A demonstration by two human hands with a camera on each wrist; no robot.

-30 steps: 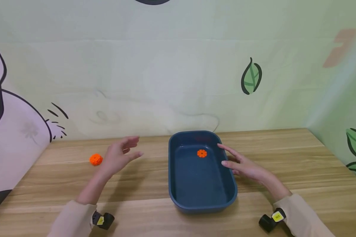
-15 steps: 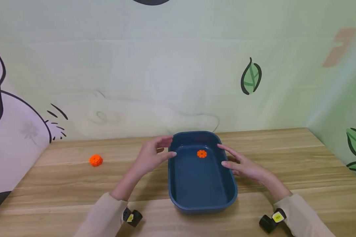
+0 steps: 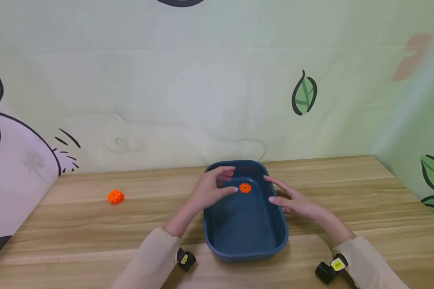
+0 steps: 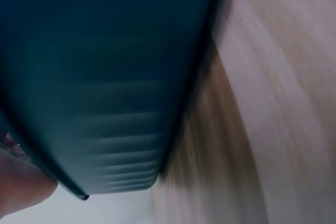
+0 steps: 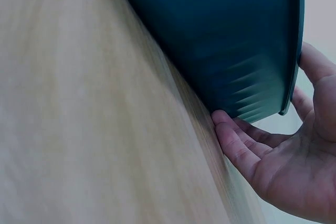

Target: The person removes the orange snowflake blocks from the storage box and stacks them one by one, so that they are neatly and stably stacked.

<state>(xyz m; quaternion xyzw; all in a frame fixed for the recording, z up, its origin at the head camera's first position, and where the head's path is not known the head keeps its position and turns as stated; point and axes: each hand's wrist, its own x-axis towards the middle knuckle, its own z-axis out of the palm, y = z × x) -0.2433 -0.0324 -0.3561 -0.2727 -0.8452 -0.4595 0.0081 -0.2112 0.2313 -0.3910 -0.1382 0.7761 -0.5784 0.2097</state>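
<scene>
A deep blue rectangular plastic basin (image 3: 244,228) stands on the table, with a flat orange notched disc (image 3: 245,188) on its floor toward the far end. My left hand (image 3: 211,190) is over the basin's left side, fingers apart from the thumb and nothing between them; its thumb tip appears just left of the disc. My right hand (image 3: 298,204) holds the basin's right wall. Its thumb and forefinger lie over the rim, and in the right wrist view the other fingers (image 5: 239,145) touch the outside of the wall low down. The left wrist view shows mostly the basin's ribbed outer side.
On the wooden table (image 3: 148,265), an orange clump (image 3: 115,197), seemingly of the same notched discs, lies to the left. A printed cloth backdrop (image 3: 188,100) rises behind the table's far edge, and another stretch of it closes off the right side.
My left hand has moved right, from beside the orange clump, across the basin's left rim to above its inside. The right hand has kept its place on the basin.
</scene>
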